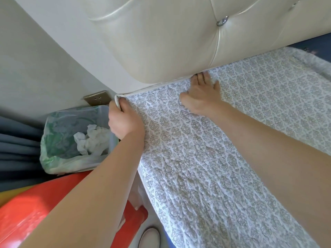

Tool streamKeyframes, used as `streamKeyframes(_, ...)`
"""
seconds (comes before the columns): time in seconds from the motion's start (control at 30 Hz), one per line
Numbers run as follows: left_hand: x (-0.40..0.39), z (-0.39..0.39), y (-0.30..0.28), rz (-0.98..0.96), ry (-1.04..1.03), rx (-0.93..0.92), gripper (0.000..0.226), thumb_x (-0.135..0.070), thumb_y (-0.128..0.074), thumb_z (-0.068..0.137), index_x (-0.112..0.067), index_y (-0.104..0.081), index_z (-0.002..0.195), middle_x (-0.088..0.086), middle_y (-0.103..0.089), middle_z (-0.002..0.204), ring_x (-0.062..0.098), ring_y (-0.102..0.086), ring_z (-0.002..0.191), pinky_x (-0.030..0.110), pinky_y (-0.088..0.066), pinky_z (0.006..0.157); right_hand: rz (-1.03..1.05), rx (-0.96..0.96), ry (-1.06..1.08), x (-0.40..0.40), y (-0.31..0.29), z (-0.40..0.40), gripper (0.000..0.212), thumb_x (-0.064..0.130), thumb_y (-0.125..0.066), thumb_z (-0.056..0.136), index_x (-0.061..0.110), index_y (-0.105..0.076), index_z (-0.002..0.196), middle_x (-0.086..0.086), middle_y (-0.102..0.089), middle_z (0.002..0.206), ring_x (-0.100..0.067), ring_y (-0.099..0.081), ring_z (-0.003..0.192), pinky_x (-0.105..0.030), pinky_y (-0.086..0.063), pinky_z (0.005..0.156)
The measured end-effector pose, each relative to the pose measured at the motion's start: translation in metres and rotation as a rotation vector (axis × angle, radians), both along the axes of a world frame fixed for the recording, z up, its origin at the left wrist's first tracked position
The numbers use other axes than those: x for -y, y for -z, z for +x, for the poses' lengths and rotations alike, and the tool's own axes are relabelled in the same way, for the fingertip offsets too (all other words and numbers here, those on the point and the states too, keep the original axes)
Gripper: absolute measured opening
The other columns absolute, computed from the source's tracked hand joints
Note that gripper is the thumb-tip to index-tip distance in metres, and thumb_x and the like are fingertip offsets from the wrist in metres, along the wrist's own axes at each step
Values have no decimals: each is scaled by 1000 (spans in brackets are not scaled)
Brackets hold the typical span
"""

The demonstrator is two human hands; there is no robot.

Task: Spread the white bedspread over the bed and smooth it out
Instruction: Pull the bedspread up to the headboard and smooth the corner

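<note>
Bed (pixel 136 91) runs from my lower right up to the cream tufted headboard (pixel 161 42). White bedspread (pixel 206 158) with grey floral print lies directly on it, covering the top up to the headboard seam, quilted and slightly rippled. My left hand (pixel 123 120) grips its corner at the bed's edge; my right hand (pixel 202 93) presses flat on it by the headboard.
</note>
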State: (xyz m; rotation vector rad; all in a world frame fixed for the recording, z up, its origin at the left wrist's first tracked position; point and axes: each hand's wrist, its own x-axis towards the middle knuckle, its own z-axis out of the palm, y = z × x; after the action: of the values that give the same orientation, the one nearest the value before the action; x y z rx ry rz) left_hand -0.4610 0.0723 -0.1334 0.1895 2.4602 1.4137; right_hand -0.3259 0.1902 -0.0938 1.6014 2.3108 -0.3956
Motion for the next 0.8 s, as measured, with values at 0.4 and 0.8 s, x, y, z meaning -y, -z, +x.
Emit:
streamKeyframes(0.4, 6, -12, -10, 12, 42, 137, 45, -29, -48, 101, -21, -35, 58, -4, -38, 58, 8, -32, 50, 18, -27, 44, -48, -28, -81, 45, -5, -36, 86, 45, -31, 93, 3, 13, 153, -14, 17, 162, -27, 16, 150, -51, 4, 121)
streamKeyframes(0.8, 19, -29, -10, 79, 93, 208, 55, -24, -64, 93, -17, -29, 51, -4, -27, 50, 9, -22, 47, 20, -21, 44, -74, -48, -198, 83, -8, -63, 95, 41, -42, 87, 2, 14, 153, -15, 18, 162, -28, 16, 150, -53, 2, 121)
